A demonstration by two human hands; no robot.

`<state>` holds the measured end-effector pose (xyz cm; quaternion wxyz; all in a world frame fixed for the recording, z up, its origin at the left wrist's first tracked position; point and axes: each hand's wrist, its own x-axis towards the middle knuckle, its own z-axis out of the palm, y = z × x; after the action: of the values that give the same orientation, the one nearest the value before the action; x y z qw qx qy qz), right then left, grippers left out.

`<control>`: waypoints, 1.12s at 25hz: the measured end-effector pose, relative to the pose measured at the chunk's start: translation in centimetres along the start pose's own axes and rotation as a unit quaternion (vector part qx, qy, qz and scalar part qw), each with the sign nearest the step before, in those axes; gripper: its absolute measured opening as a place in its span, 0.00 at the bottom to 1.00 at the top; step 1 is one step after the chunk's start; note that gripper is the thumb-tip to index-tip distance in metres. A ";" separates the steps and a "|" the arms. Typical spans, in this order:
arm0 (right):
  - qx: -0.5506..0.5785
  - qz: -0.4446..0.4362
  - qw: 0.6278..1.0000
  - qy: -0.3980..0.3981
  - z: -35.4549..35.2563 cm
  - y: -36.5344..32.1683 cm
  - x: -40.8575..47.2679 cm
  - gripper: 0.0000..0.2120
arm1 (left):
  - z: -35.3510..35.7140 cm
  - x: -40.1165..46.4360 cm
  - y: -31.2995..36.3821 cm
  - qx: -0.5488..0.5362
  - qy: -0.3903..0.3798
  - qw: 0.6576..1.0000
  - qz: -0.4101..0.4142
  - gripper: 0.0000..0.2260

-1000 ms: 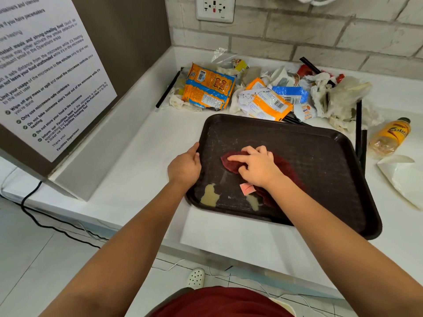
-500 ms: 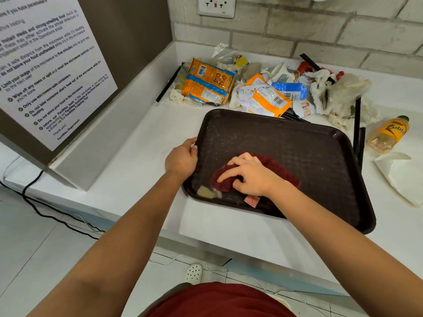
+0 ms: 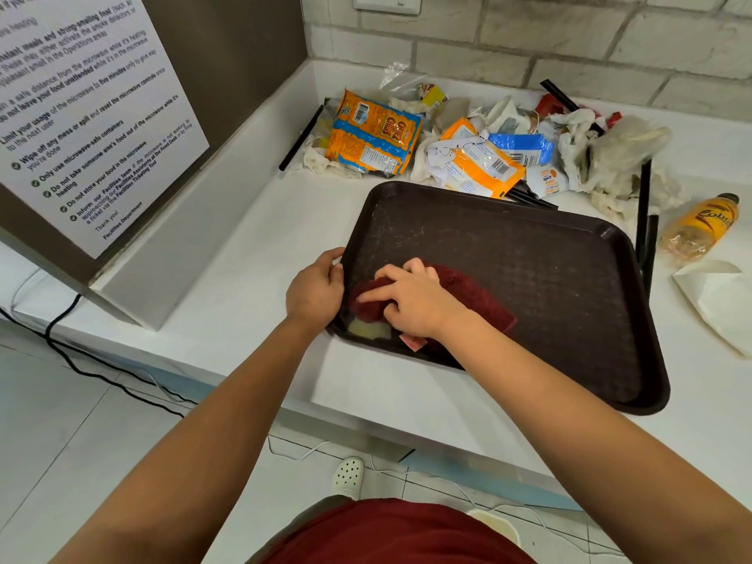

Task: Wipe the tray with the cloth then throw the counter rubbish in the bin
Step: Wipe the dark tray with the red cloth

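- Fingers (image 3: 390,278) of the right hand (image 3: 411,303) are curled down into the cloth (image 3: 468,295), bunching it and pressing it onto the tray (image 3: 529,262) floor at the near-left corner.
- Left hand (image 3: 315,287) grips the tray's left rim, thumb over the edge, steadying it on the worktop (image 3: 252,254).
- Just below the right fingertips sits a pale smear (image 3: 366,328), and a small pink scrap (image 3: 412,342) lies under the heel of that hand.
- Cloth looks soft and floppy, so I'd say it needs a wadded palm-and-fingers hold, as now, or it will just slide.
- Tray reads as stiff, light plastic, likely to skate on the smooth worktop; holding the rim is the sensible spot.
- Well beyond the fingers, wrappers (image 3: 374,136) and crumpled tissues (image 3: 610,156) wait by the wall: light, crushable.
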<state>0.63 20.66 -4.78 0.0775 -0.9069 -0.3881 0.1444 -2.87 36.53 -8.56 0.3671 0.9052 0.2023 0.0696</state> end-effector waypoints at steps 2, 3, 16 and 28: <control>-0.015 -0.056 0.998 -0.016 0.1 -0.8 -0.4 0.22 | 0.0 0.1 0.0 -0.004 0.001 1.000 -0.004 0.16; -0.022 -0.072 0.997 -0.020 0.1 -0.9 -0.6 0.22 | 0.0 0.1 0.0 -0.008 0.000 1.000 -0.006 0.16; -0.014 0.047 0.999 0.023 0.6 1.0 -0.6 0.22 | -0.4 -1.9 0.3 0.026 -0.005 1.000 0.003 0.17; -0.024 -0.081 0.993 -0.085 -0.6 0.0 -1.2 0.23 | -0.4 -1.7 -0.1 -0.044 0.040 0.998 -0.019 0.14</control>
<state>0.01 19.74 -3.96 0.0337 -0.8586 -0.4688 0.2047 -4.52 36.16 -8.36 0.3993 0.8807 0.2307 0.1080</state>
